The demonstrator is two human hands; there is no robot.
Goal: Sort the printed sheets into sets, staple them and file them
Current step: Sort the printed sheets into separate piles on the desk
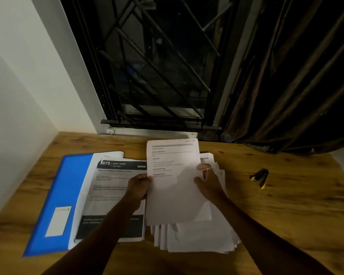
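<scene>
While left hand [138,186] and right hand [209,181] pinch sheet [173,185] edges over stack [199,239], sorting underway; next likely: match heading, lay on set [111,195] left of stack.

A wooden desk [286,225] meets a barred window [157,66] and dark curtain [296,86].

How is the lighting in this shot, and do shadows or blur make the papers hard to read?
Head view: dim indoor light, the window black; a soft shadow lies across the lower half of the held sheet; its small print is blurred, though the bold heading on the printed sheet beside it reads; the wide lens bends the edges of the wall.
</scene>
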